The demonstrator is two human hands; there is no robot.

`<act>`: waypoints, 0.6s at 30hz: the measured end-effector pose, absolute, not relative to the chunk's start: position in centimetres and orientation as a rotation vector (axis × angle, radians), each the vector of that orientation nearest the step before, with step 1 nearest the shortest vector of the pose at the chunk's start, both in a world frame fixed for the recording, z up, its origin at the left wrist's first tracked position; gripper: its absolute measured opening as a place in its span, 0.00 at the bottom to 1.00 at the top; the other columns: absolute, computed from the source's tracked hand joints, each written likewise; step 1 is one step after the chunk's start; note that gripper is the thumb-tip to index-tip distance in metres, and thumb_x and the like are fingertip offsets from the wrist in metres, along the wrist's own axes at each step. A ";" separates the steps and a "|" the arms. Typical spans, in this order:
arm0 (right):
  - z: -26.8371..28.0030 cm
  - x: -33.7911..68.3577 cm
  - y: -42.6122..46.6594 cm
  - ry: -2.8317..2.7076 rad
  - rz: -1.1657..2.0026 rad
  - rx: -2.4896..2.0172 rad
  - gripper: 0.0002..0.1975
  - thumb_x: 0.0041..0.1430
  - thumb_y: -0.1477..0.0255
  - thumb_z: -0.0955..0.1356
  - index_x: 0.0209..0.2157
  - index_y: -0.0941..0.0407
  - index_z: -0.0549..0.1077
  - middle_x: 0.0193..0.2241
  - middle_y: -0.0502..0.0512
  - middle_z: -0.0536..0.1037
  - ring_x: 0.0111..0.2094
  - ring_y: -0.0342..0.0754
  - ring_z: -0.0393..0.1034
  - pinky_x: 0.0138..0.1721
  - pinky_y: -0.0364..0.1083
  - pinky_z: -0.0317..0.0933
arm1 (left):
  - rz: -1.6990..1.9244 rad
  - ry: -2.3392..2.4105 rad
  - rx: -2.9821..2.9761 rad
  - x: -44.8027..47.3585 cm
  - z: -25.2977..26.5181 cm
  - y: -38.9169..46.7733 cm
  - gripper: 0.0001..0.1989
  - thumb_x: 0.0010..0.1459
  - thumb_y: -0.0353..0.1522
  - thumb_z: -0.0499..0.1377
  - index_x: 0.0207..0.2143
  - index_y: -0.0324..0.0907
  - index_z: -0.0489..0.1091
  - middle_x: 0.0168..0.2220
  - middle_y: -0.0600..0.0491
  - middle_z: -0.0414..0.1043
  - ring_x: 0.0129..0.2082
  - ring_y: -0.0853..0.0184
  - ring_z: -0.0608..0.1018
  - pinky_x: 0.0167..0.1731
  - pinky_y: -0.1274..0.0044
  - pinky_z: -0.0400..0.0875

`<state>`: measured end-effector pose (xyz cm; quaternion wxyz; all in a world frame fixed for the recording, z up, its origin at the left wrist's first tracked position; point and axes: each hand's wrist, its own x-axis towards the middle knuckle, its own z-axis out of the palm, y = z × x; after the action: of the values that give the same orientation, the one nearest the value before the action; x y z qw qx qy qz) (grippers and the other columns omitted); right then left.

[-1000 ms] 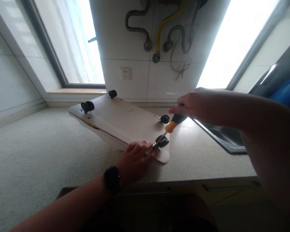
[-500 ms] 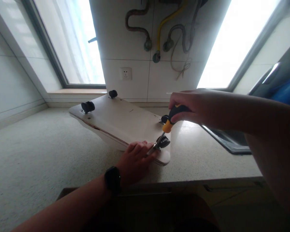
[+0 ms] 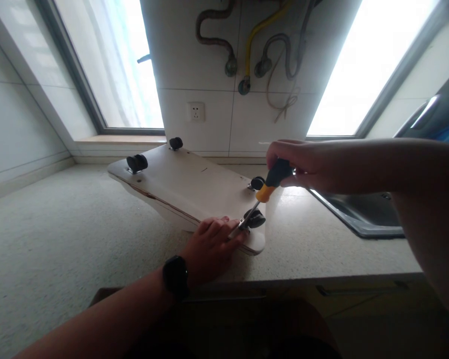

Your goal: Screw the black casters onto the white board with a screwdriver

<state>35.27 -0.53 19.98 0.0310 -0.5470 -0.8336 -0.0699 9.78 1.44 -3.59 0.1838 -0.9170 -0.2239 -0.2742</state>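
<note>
A white board [image 3: 194,182] lies tilted on the counter with black twin-wheel casters on its upper face. My right hand [image 3: 294,162] is closed around the black-and-yellow handle of a screwdriver [image 3: 265,193]. Its shaft slants down to the metal mount beside the nearest caster [image 3: 255,218]; the exact tip contact is too small to make out. My left hand [image 3: 213,244], below a black wristwatch [image 3: 175,276], grips the board's near edge by that caster. A thin silvery piece [image 3: 233,232] shows between its thumb and fingers.
The speckled counter [image 3: 60,239] holds a sink [image 3: 370,214] on the right. Behind stands a tiled wall with a socket [image 3: 196,111], a yellow pipe [image 3: 249,50] and hoses [image 3: 213,42]. A drawer handle [image 3: 359,289] is below the counter's front edge.
My right hand has shifted slightly right, and its grip on the screwdriver handle has turned a little. The left hand and the board stay nearly in place.
</note>
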 end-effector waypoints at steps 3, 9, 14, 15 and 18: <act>20.4 35.2 -0.2 -2.565 -0.073 -1.729 0.14 0.61 0.63 0.68 0.46 0.51 0.72 0.33 0.51 0.78 0.30 0.47 0.68 0.31 0.47 0.55 | -0.775 -0.629 -2.589 9.8 -3.6 1.5 0.30 0.60 0.29 0.60 0.65 0.45 0.65 0.64 0.47 0.68 0.61 0.53 0.68 0.57 0.61 0.60; 20.6 33.5 0.0 -2.500 -0.380 -1.985 0.26 0.63 0.45 0.61 0.32 0.53 0.73 0.24 0.54 0.74 0.22 0.46 0.63 0.27 0.48 0.52 | -0.761 -0.649 -2.605 9.6 -3.7 1.4 0.29 0.60 0.29 0.60 0.65 0.46 0.65 0.64 0.47 0.68 0.61 0.53 0.68 0.57 0.61 0.60; 20.3 32.4 -1.5 -2.545 -0.658 -1.913 0.23 0.65 0.51 0.59 0.38 0.54 0.73 0.32 0.59 0.77 0.24 0.48 0.63 0.29 0.50 0.51 | -0.770 -0.639 -2.603 9.7 -3.6 1.4 0.30 0.60 0.29 0.60 0.65 0.46 0.65 0.64 0.47 0.68 0.62 0.52 0.68 0.57 0.60 0.60; 20.2 32.5 -1.8 -2.552 -0.607 -1.861 0.21 0.63 0.52 0.62 0.43 0.54 0.72 0.36 0.59 0.77 0.25 0.48 0.63 0.29 0.50 0.52 | -0.770 -0.640 -2.602 9.7 -3.6 1.4 0.30 0.60 0.29 0.60 0.65 0.46 0.65 0.64 0.47 0.68 0.62 0.52 0.68 0.57 0.60 0.60; 20.5 33.2 -2.2 -2.612 -0.283 -1.708 0.21 0.56 0.61 0.68 0.50 0.51 0.67 0.43 0.56 0.76 0.26 0.45 0.62 0.29 0.48 0.53 | -0.769 -0.645 -2.600 9.7 -3.5 1.3 0.30 0.59 0.28 0.60 0.65 0.46 0.65 0.63 0.47 0.69 0.61 0.52 0.69 0.56 0.61 0.60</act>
<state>33.22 -2.20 20.45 0.0037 -0.5450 -0.8335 -0.0904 9.69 1.31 -3.52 0.1766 -0.9182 -0.2278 -0.2716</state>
